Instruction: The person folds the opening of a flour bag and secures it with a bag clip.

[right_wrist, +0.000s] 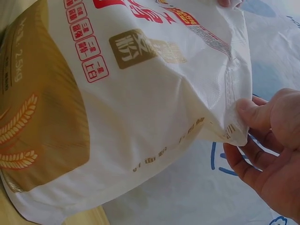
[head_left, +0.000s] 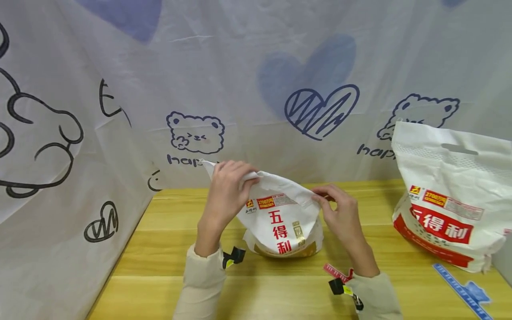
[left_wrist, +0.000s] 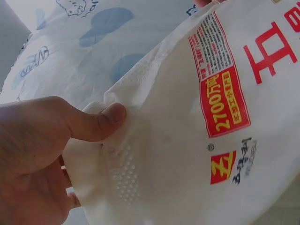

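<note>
A white flour bag (head_left: 260,226) with red characters and a gold lower panel stands on the wooden table in the head view. My left hand (head_left: 230,191) grips its top edge at the left, thumb on the near face, as the left wrist view shows too. At the opposite top corner, my right hand (head_left: 340,209) pinches the plastic between thumb and fingers. The bag's upper part is folded over and slopes down to the right. In the right wrist view the gold panel (right_wrist: 47,117) carries wheat ears and the thumb presses near the corner.
To the right stands a second white flour bag (head_left: 444,200) with a red band and a cut-out handle. A blue ruler (head_left: 460,289) lies in front of it. Near my right wrist is a red ruler (head_left: 335,272). A printed cloth (head_left: 248,102) hangs behind the table.
</note>
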Available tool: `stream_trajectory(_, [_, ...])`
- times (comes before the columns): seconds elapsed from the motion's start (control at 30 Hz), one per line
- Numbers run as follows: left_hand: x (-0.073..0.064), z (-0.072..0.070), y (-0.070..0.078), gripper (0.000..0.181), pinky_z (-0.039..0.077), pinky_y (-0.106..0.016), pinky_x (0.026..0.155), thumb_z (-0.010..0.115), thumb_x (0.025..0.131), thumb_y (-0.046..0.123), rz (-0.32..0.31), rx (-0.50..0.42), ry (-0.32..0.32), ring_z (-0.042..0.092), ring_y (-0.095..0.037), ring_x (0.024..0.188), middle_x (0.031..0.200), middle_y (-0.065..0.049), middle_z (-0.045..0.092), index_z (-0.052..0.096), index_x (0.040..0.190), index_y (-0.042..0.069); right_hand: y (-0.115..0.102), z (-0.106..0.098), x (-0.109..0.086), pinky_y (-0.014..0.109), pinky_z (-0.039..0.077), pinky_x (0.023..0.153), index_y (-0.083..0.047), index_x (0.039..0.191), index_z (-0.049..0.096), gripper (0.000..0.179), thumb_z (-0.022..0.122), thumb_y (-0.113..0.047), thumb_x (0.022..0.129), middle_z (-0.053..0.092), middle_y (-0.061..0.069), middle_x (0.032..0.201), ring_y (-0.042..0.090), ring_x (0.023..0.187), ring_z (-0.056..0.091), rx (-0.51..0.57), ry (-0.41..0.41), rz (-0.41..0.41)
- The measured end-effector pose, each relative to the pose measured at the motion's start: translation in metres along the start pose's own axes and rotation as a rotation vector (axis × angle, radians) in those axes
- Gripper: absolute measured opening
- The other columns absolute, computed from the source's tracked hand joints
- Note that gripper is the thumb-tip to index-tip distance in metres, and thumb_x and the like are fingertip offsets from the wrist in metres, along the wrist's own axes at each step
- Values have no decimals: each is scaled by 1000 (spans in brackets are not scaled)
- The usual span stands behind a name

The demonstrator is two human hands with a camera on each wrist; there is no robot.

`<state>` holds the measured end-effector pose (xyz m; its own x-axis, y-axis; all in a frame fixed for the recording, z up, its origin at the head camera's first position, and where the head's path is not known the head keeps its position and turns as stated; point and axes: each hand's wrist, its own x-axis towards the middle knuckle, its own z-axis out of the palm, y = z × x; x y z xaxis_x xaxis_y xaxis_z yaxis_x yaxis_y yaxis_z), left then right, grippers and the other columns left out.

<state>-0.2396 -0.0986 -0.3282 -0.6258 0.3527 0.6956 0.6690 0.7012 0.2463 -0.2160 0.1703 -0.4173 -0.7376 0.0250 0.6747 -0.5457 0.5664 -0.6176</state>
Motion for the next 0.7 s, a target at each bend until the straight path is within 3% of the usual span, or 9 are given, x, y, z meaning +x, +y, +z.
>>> stream_trajectory(0.17, [-9,-1,-2,16,34,-52,112,83,86,12,-16,36,40,64,-24,99,100,-2,75,75,100,13,0,1,-1,6,47,82,-2,103,74,15,75,5,89,73,10,100,23,89,69,1,7,12])
stream_trajectory(0.3, [-14,3,-7,16,38,-52,107,84,85,10,-24,43,98,63,-26,100,100,-4,74,76,98,11,0,2,-1,6,47,82,-2,102,74,15,75,5,89,73,9,99,23,88,69,0,23,13])
stream_trajectory(0.7, [-28,17,-8,23,38,-52,104,76,80,-11,71,-16,332,63,-26,92,93,-6,74,78,93,8,0,1,-1,6,47,83,-1,101,74,15,73,8,89,72,9,99,23,89,68,-4,33,-7])
